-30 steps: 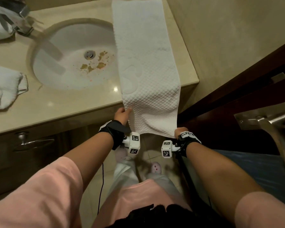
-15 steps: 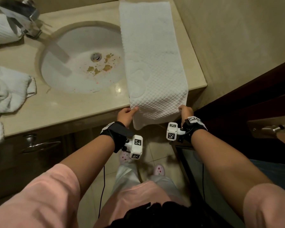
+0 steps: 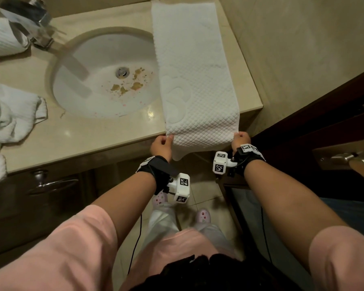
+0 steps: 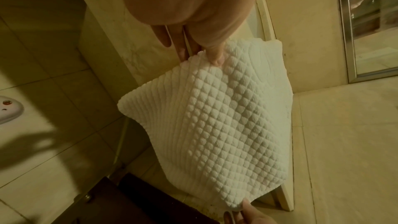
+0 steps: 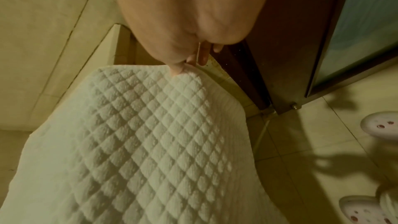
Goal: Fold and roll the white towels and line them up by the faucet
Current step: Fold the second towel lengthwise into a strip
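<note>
Fingers and thumb of the left hand (image 3: 161, 146) and right hand (image 3: 240, 138) each pinch a near corner of the long white quilted towel (image 3: 194, 76), which lies along the beige stone countertop's (image 3: 72, 135) right edge, its near end overhanging the front edge.

Head looks down; wrists close on towel (image 3: 194, 80).
</note>
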